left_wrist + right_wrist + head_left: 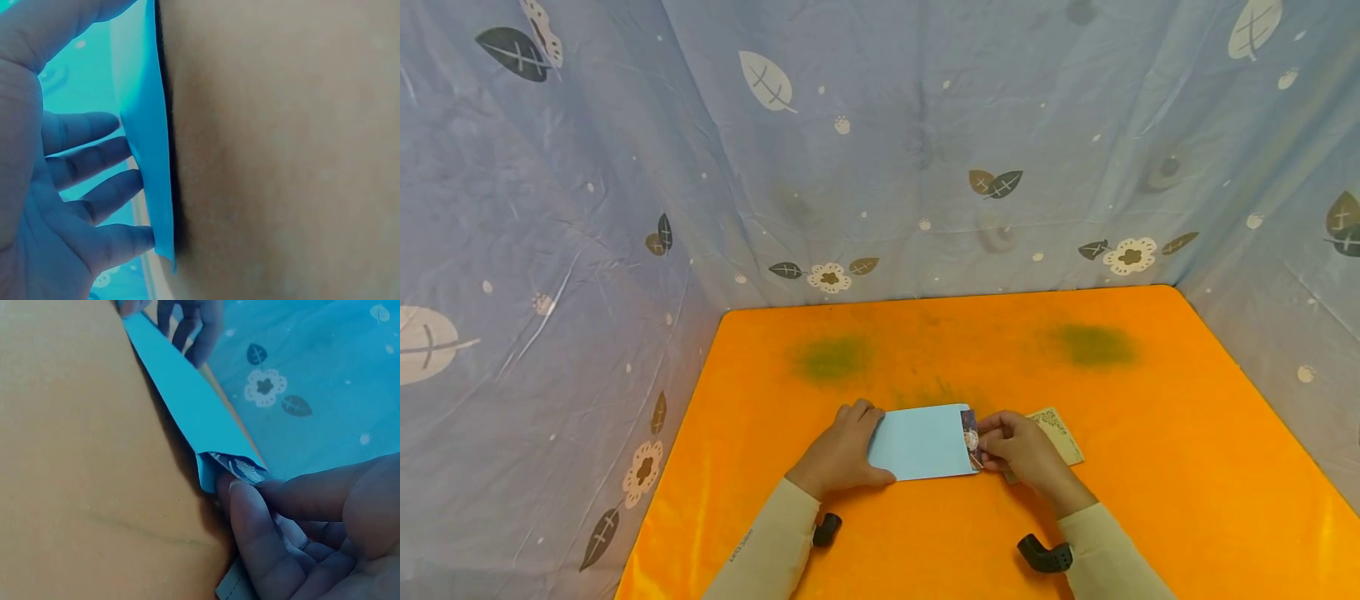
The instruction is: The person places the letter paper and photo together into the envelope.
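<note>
A light blue envelope [921,443] lies lengthwise low over the orange tabletop. My left hand [844,450] grips its left end, thumb at the near edge and fingertips along the far edge. Out of the open right end sticks a strip of a dark picture card [968,429]; the rest of it is hidden inside. My right hand [1021,450] pinches the card's outer edge between thumb and fingers. In the right wrist view, the envelope's mouth gapes a little around the card [240,467]. Partly under the right hand lies a beige patterned paper [1060,435].
The orange tabletop [925,350] has rounded far corners and two greenish stains. Blue-grey curtains [880,150] printed with leaves and flowers hang at the back and both sides. Black curved pieces [1043,554] sit at both wrists.
</note>
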`<state>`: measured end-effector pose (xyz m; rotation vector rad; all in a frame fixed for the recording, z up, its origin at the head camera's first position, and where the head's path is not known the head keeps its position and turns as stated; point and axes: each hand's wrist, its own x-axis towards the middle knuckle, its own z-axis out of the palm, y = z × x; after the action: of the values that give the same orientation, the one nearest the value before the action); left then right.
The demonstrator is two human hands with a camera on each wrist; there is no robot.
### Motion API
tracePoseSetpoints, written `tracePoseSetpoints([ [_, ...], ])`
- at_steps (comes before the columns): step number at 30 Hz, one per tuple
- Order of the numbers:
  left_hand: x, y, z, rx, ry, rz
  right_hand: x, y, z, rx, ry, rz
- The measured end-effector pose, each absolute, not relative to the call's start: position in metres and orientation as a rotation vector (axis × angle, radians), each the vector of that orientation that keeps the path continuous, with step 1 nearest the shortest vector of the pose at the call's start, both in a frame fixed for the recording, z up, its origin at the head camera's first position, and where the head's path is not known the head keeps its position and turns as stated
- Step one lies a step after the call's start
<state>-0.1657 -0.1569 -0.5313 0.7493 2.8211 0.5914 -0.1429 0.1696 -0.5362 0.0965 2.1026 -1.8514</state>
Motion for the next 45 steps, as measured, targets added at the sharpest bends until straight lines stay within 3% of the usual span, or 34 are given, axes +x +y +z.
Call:
tracePoseSetpoints([
  [45,-0.165,-0.158,-0.53,0.746,2.814,0.61,-0.146,0.159,-0.529,-0.065,2.2,-1.645],
])
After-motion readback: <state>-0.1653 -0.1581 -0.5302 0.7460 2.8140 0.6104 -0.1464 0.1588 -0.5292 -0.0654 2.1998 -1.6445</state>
